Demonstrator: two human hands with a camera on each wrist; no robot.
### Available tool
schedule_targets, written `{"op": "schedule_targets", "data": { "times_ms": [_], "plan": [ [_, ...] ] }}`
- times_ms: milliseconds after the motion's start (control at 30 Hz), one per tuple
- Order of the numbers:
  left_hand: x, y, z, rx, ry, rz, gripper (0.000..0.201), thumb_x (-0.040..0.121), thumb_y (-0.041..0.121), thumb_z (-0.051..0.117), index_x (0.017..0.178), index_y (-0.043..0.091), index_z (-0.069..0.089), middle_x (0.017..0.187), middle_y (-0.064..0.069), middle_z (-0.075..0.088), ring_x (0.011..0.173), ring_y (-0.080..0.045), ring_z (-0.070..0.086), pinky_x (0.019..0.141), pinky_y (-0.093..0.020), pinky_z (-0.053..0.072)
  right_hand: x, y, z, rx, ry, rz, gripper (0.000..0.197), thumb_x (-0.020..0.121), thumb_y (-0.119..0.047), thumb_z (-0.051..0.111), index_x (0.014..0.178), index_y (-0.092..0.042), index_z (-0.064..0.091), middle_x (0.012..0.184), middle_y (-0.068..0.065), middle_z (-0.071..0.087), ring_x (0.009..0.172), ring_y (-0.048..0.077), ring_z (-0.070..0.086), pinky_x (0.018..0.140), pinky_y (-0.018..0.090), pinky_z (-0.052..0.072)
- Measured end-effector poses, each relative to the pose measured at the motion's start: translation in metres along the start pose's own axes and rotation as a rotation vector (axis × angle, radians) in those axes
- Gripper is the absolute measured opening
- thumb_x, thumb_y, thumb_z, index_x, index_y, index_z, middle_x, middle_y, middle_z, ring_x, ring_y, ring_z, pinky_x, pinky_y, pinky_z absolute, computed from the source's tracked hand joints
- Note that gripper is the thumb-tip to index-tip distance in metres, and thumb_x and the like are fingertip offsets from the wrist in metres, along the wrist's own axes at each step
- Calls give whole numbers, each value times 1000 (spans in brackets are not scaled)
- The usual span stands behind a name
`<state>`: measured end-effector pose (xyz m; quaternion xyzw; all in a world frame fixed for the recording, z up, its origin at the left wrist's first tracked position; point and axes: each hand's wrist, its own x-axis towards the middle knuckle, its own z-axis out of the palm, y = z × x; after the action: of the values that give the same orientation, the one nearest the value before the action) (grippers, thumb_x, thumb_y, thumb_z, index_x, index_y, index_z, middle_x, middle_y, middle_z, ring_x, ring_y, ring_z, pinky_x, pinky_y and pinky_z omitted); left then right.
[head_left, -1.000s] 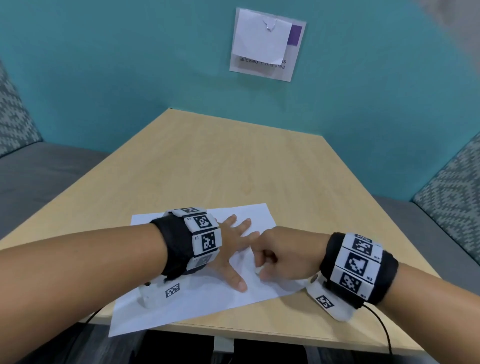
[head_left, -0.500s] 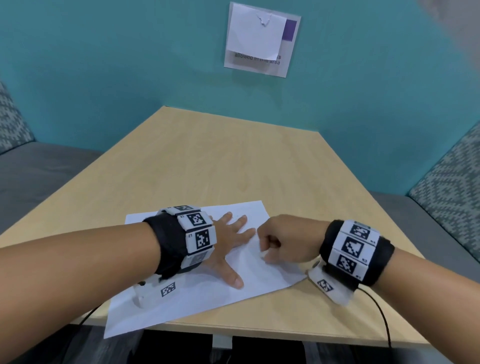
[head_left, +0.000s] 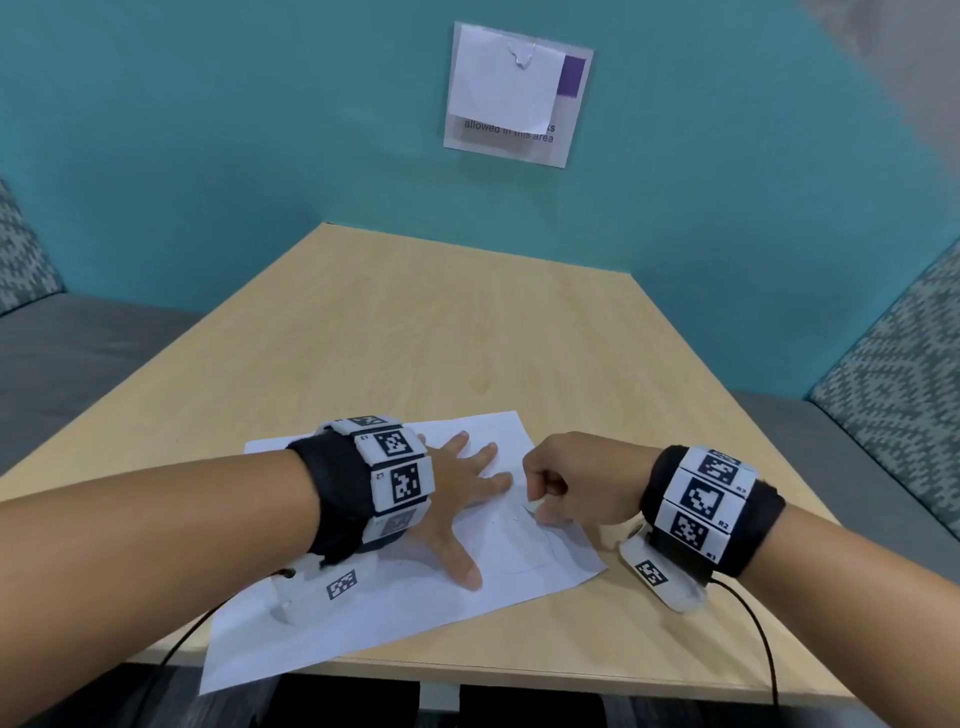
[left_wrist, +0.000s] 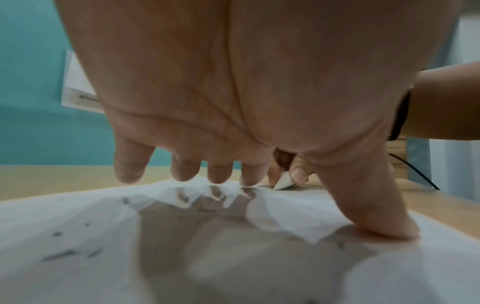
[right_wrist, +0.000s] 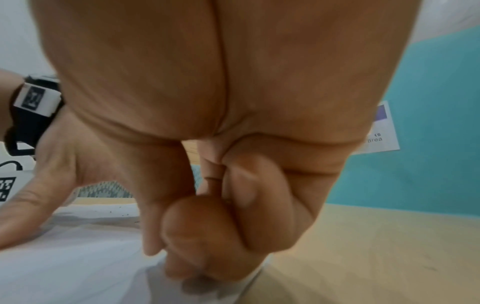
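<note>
The light wood tabletop (head_left: 415, 338) runs up to a teal wall, and the sheet of paper (head_left: 395, 613) lies at its near edge, skewed, with its near left corner hanging over the edge. The sheet is plain white and carries faint pencil outlines near its right side. The left wrist view shows dark crumbs scattered over it.

On the wall hangs a sign (head_left: 517, 93) in a clear holder. A blank white slip covers most of it, a purple patch shows at its upper right, and the words "allowed in this area" can be read below the slip.

The left hand (head_left: 457, 499) lies flat on the middle of the sheet, with fingers straight and spread and the thumb pointing back toward the person. It presses the sheet down and grasps nothing. The right hand (head_left: 576, 478), just beside it, is curled into a loose fist, and its thumb and fingertips pinch a white eraser (left_wrist: 283, 182). The eraser is a small wedge whose tip touches the paper beside the left index finger.

The right wristband (head_left: 701, 499) bears black-and-white square markers, one of which is labelled "R2".
</note>
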<state>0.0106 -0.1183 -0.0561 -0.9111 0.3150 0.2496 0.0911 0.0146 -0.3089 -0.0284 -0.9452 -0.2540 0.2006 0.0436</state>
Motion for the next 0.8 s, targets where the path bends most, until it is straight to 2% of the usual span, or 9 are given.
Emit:
{"op": "schedule_targets", "data": {
  "times_ms": [133, 233, 300, 400, 533, 633, 700, 800],
  "plan": [
    [9, 8, -3, -51, 8, 54, 110, 80, 71, 63, 154, 45, -14, 164, 0, -24, 150, -34, -22, 116, -62, -2, -5, -4, -3, -19, 8, 16, 8, 89, -23, 64, 95, -18, 61, 73, -13, 49, 68, 9, 48, 59, 18, 36],
    [10, 10, 1, -68, 33, 83, 106, 80, 66, 68, 156, 43, -2, 164, -5, -24, 148, -37, -24, 117, -57, -6, -18, -23, 12, 24, -83, -127, 13, 87, -19, 62, 99, -14, 63, 80, -5, 60, 73, 15, 53, 64, 23, 44],
    [11, 8, 5, -89, 50, 91, 112, 77, 68, 70, 157, 41, -4, 163, -5, -25, 148, -37, -25, 116, -58, -5, -24, -33, 20, 55, -127, -193, 7, 85, -16, 62, 91, -16, 60, 74, -4, 57, 65, 13, 50, 62, 25, 44],
    [15, 4, 7, -69, 35, 91, 114, 74, 72, 69, 155, 48, -8, 163, -5, -27, 148, -39, -24, 115, -64, -2, -21, -24, 12, 13, -51, -149, 8, 86, -15, 61, 89, -19, 54, 67, -11, 49, 59, 5, 44, 58, 19, 36],
    [13, 5, 7, -66, 35, 95, 111, 75, 70, 70, 156, 46, -3, 163, -5, -26, 147, -39, -25, 115, -63, -3, -24, -30, 18, 24, -78, -206, 4, 85, -14, 61, 87, -11, 59, 70, -5, 54, 59, 8, 44, 58, 23, 39],
    [14, 5, 6, -56, 33, 96, 109, 75, 71, 69, 155, 47, 0, 163, -5, -26, 148, -40, -24, 116, -66, 0, -22, -29, 15, 26, -62, -191, 6, 86, -15, 62, 89, -16, 58, 69, -12, 50, 60, 3, 44, 58, 19, 37],
    [13, 6, 5, -51, 35, 93, 108, 75, 72, 68, 155, 48, 0, 163, -5, -26, 148, -40, -23, 116, -65, -1, -20, -25, 11, 13, -38, -159, 6, 86, -16, 62, 90, -17, 58, 70, -11, 50, 62, 6, 46, 59, 21, 37],
    [12, 7, 6, -53, 42, 82, 114, 76, 69, 69, 157, 42, -6, 163, -6, -25, 148, -39, -24, 116, -62, -3, -25, -35, 20, 26, -96, -218, 7, 86, -15, 64, 87, -18, 57, 69, -11, 51, 62, 6, 47, 59, 18, 39]
  ]
}}
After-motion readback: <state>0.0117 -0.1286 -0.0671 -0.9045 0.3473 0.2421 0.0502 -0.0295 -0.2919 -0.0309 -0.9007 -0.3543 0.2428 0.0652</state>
